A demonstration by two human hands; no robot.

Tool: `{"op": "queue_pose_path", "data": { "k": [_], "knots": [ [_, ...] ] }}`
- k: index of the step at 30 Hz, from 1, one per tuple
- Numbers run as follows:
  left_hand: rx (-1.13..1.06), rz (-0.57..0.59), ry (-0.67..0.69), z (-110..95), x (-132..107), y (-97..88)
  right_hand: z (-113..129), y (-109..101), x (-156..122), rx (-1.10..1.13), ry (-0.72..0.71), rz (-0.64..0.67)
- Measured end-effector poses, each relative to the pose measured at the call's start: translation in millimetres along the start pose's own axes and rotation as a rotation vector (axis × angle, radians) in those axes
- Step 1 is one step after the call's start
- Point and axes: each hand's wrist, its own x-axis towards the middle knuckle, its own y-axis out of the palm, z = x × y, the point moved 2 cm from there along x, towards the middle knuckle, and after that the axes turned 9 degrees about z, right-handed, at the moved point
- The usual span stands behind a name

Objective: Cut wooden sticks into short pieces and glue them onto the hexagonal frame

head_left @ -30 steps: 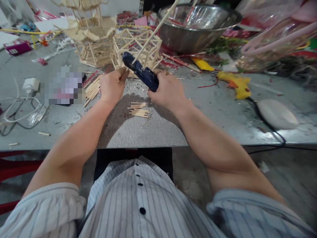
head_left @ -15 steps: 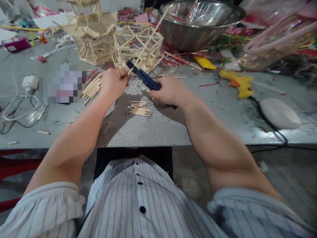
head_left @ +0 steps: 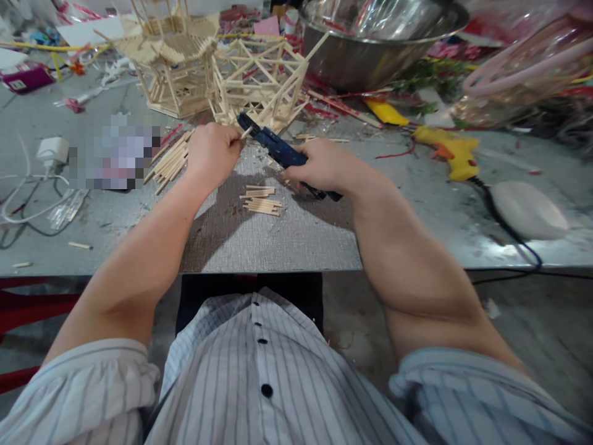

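Observation:
My left hand [head_left: 214, 148] pinches a thin wooden stick [head_left: 247, 132], whose short end shows at the jaws of a dark blue hand cutter [head_left: 280, 148]. My right hand [head_left: 322, 165] is wrapped around the cutter's handles. A longer wooden stick [head_left: 315, 48] slants up to the right behind the cutter, in front of an open stick frame [head_left: 259, 74]. Below the hands lies a small pile of short cut sticks [head_left: 262, 202]. Longer sticks [head_left: 170, 162] are bunched beside my left wrist.
A pagoda-like stick model [head_left: 173, 74] stands at the back left. Behind the frame is a large metal bowl [head_left: 356, 65]. To the right lie a yellow glue gun [head_left: 447, 151] and a white oval object [head_left: 528, 210]. A white charger [head_left: 52, 151] with cables is at left.
The long stick that ran from my left hand through the cutter is now short at the jaws. A longer piece leans lower and farther right. The cutter has shifted slightly right.

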Motion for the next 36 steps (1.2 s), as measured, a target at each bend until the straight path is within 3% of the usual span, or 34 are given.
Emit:
{"op": "queue_pose_path", "data": {
  "k": [4,8,18,25,36],
  "knots": [
    [0.26,-0.075,0.001,-1,1,1.6,0,1,2,-0.073,-0.017,-0.036],
    [0.282,-0.125,0.031,-2,2,4.6,2,4,2,-0.096,-0.002,-0.05],
    [0.369,-0.108,-0.018,-7,-1,3.3,5,12,5,-0.185,-0.002,-0.118],
    [0.3,-0.154,-0.007,-2,1,5.2,6,16,8,-0.191,0.004,-0.179],
    [0.214,-0.138,-0.027,-4,-2,5.8,2,19,11,-0.209,-0.017,-0.165]
  ]
}}
